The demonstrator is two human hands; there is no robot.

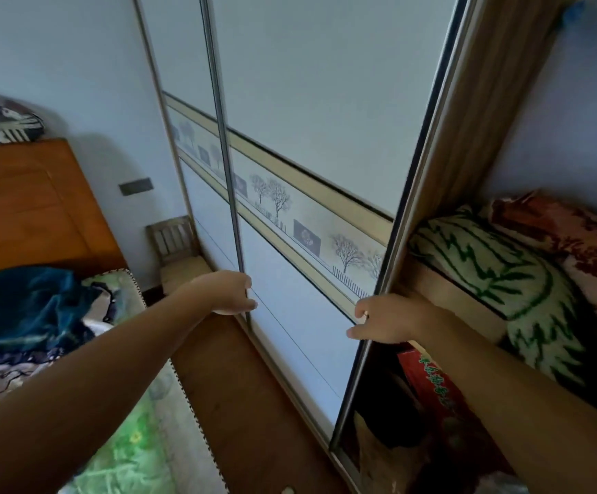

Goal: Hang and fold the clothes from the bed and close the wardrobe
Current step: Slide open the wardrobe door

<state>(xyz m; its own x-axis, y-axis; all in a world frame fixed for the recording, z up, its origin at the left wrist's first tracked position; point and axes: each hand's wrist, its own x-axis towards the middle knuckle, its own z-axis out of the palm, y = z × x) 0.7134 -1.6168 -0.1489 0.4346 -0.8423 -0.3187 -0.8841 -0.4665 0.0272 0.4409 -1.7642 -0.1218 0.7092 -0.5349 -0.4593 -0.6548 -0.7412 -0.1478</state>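
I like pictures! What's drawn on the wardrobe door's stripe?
Door stripe: bare trees and fences; head view.

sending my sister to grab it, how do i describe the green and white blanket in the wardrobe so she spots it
Look right of the sliding door, into the open wardrobe. On its shelf lies a folded blanket, white with green leaf strokes, not floral like the red-brown blanket beside it.

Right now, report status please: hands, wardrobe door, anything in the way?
Left hand grips left edge of sliding door, right hand its right edge. Wardrobe open on right. Folded blankets close behind door edge; clothes on bed.
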